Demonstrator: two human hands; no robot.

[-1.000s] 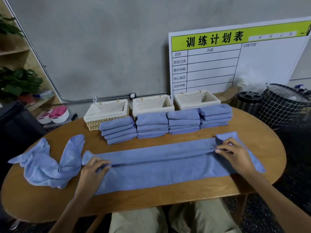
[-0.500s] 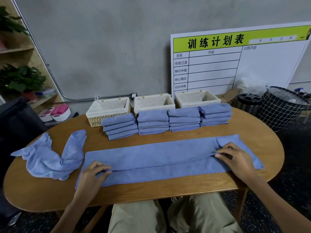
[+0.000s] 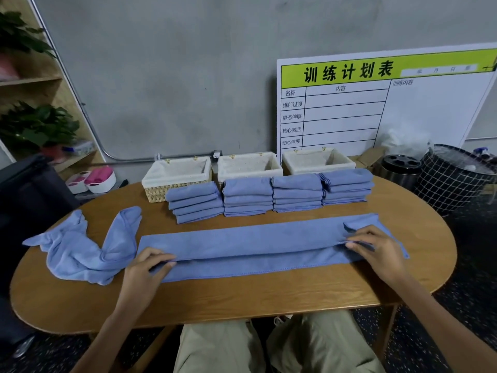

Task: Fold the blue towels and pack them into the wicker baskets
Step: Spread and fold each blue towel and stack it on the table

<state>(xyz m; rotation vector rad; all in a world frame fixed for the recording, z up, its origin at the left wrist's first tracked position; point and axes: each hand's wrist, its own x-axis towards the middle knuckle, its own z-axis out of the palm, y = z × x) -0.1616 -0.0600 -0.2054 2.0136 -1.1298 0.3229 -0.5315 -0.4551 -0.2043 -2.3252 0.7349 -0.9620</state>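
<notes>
From the head view, a long blue towel lies stretched across the oval wooden tabletop, folded lengthwise so that its upper layer's edge runs a little short of the near hem. The left hand sits at the towel's left end, thumb and fingers pinching the folded edge there. The right hand sits at the towel's right end, fingers curled and pinching the same folded edge, with a small turned-over corner of cloth just behind its knuckles.

Just beyond the long towel, four stacks of folded towels stand side by side in a row. Behind the stacks, at the far rim of the tabletop, three wicker baskets with pale cloth liners stand in a line; nothing blue shows inside them. To the left of the long towel, touching its left end, an unfolded towel lies crumpled in a heap.

Behind the baskets a white board with a green header leans against the grey wall. To the right of the long towel, off the tabletop, stands a black wire-grid bin.
</notes>
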